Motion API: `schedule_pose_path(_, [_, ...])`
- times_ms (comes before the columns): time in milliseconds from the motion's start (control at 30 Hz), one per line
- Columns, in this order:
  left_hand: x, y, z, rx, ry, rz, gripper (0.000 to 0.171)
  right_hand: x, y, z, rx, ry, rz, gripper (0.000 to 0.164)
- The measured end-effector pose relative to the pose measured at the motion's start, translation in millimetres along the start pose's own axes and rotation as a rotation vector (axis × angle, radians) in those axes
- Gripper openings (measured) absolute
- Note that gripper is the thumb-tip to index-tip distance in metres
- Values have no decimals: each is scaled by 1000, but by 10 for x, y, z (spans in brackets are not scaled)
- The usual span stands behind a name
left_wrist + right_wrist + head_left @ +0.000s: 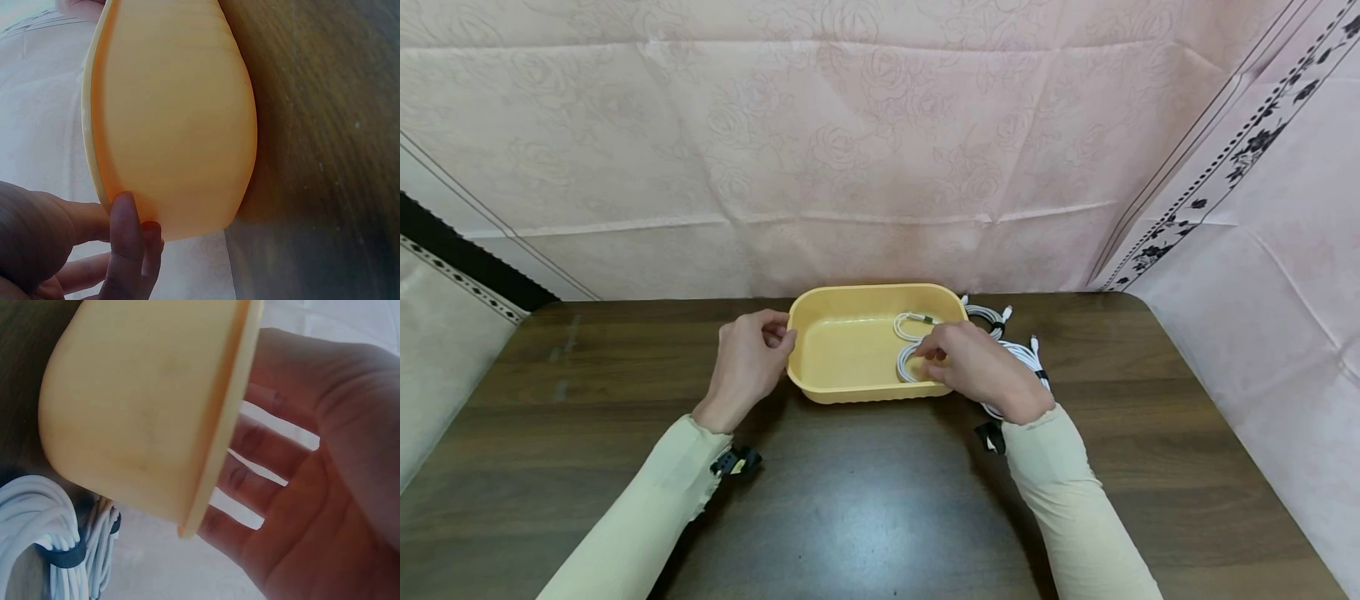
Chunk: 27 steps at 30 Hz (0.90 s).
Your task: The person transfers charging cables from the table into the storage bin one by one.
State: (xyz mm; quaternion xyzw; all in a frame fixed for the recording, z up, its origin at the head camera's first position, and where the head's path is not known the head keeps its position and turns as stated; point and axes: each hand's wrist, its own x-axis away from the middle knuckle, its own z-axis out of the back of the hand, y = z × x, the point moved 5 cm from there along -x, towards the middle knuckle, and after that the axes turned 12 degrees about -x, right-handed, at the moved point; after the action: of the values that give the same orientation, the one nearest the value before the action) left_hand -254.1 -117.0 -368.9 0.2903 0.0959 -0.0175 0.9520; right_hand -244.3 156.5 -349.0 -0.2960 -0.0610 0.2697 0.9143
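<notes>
A shallow yellow plastic tray with rounded corners stands near the table's far edge. My left hand pinches its left rim between thumb and fingers; in the left wrist view the fingertips press the outer wall. Over the right rim reaches my right hand, with bent fingers right at a coiled white cable inside the tray. The right wrist view has those fingers spread behind the rim, tips hidden, so I cannot tell whether they grip the cable.
Right of the tray lie more coiled white cables bound with black ties, partly under my right forearm. The brown wooden table has rounded far corners. Behind it hangs a pale floral cloth, with more cloth at both sides.
</notes>
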Motion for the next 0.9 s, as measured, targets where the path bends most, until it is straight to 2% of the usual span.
schedule_pose_path(500, [3, 1, 2, -1, -4, 6, 25, 58, 0, 85, 1, 55, -20, 13])
schedule_pose_path(900, [0, 7, 1, -7, -2, 10, 24, 170, 16, 161, 9, 68, -21, 26])
